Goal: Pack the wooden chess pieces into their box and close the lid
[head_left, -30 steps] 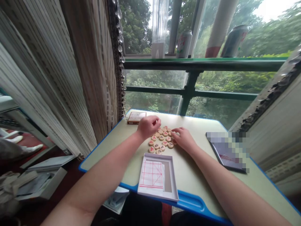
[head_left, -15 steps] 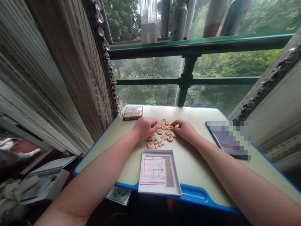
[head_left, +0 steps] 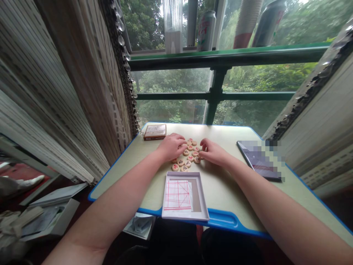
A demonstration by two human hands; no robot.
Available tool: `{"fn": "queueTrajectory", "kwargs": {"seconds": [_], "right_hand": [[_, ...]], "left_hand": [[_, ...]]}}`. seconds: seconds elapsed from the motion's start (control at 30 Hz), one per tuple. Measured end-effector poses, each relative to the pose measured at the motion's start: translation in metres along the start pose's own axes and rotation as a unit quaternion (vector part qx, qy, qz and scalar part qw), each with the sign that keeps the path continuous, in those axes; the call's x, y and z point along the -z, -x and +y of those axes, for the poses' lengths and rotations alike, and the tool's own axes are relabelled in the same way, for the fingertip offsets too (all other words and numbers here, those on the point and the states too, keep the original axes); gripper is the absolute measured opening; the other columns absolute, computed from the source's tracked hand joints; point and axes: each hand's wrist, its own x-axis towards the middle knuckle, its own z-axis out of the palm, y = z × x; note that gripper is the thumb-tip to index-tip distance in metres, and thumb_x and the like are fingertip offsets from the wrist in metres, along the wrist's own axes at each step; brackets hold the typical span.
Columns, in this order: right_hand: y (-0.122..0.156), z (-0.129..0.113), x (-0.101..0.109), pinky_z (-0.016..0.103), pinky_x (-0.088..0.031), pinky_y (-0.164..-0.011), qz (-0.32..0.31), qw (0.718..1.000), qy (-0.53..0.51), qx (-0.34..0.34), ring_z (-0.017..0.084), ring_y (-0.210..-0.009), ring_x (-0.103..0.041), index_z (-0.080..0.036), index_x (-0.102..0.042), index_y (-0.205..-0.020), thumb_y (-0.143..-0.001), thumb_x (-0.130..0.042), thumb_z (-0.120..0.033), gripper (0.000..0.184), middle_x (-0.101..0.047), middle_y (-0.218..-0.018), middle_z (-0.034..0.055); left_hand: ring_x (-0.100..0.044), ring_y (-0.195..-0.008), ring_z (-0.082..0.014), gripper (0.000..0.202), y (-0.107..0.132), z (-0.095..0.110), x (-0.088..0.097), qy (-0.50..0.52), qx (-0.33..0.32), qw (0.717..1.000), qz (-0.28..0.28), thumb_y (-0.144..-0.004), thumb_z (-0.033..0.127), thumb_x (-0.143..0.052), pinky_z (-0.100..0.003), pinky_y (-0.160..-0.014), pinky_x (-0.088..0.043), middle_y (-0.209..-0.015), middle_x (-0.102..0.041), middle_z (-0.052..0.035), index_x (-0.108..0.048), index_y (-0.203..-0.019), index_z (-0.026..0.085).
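Round wooden Chinese chess pieces (head_left: 190, 158), marked with red or black characters, lie in a loose cluster mid-table. At the cluster's left edge is my left hand (head_left: 171, 147), fingers bent and apart over the nearest pieces, some of which it hides. My right hand (head_left: 213, 151) rests at the right edge, thumb and fingers curved and apart, close to or touching the outermost pieces. I see no piece lifted in either hand. Just nearer to me lies an open shallow white box tray (head_left: 204, 198), holding a folded paper board (head_left: 178, 195) with red lines.
A small brown-edged box (head_left: 155, 132) lies at the far left of the table (head_left: 220, 195). On the right is a dark tablet-like device (head_left: 256, 162), partly pixelated. Curtains flank the window. Cans (head_left: 206, 31) and stacked paper cups (head_left: 246, 22) stand on the sill.
The fingers of my left hand have spread a little over the pieces. My right hand has opened slightly beside them. The view has shifted a little.
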Motion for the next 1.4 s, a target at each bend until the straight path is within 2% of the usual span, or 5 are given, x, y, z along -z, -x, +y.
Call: {"fn": "queueTrajectory", "kwargs": {"seconds": [0.27,0.57,0.83,1.1,1.4], "right_hand": [[0.000,0.006,0.010,0.023,-0.040,-0.061,-0.068,0.997,-0.026,0.022,0.014,-0.069,-0.055,-0.018,-0.064,-0.081,-0.070,-0.058,-0.027,0.016,-0.064,-0.080,0.0023],[-0.004,0.011,0.002,0.022,-0.038,-0.058,-0.024,0.997,-0.034,0.062,0.011,-0.062,-0.049,-0.017,-0.058,-0.068,-0.068,-0.059,-0.022,0.005,-0.056,-0.068,-0.0016],[-0.005,0.007,-0.002,0.022,-0.038,-0.061,0.004,0.998,-0.005,0.055,0.011,-0.062,-0.049,-0.017,-0.063,-0.074,-0.075,-0.059,-0.019,0.005,-0.057,-0.070,-0.0004],[0.001,0.000,-0.013,0.023,-0.037,-0.065,0.059,0.980,0.104,0.158,0.014,-0.068,-0.052,-0.016,-0.062,-0.087,-0.086,-0.048,-0.023,0.016,-0.058,-0.085,0.0067],[0.004,0.002,0.002,0.024,-0.042,-0.065,0.030,0.994,-0.057,0.085,0.014,-0.068,-0.057,-0.015,-0.064,-0.078,-0.071,-0.047,-0.013,0.019,-0.065,-0.076,0.0038]], "left_hand": [[-0.058,-0.099,-0.0194,0.026,0.000,0.001,-0.001,0.040,-0.016,0.997,-0.062,-0.086,0.031,-0.049,-0.035,-0.095,-0.042,-0.101,-0.071,-0.0017,-0.074,-0.086,0.023],[-0.056,-0.102,-0.0234,0.023,0.001,-0.001,-0.010,0.022,-0.020,0.999,-0.042,-0.082,0.036,-0.056,-0.039,-0.093,-0.043,-0.102,-0.071,-0.0037,-0.074,-0.080,0.022],[-0.056,-0.099,-0.0225,0.024,-0.001,0.000,-0.012,0.021,-0.029,0.999,-0.036,-0.082,0.036,-0.055,-0.038,-0.090,-0.044,-0.099,-0.071,-0.0044,-0.073,-0.077,0.021],[-0.057,-0.097,-0.0218,0.027,0.001,-0.001,-0.011,0.015,-0.038,0.999,-0.029,-0.083,0.040,-0.054,-0.037,-0.090,-0.043,-0.096,-0.071,-0.0045,-0.072,-0.074,0.021],[-0.059,-0.096,-0.0209,0.026,0.001,-0.004,-0.012,0.026,-0.028,0.999,-0.027,-0.081,0.038,-0.056,-0.036,-0.091,-0.043,-0.093,-0.071,-0.0056,-0.071,-0.071,0.020]]}}
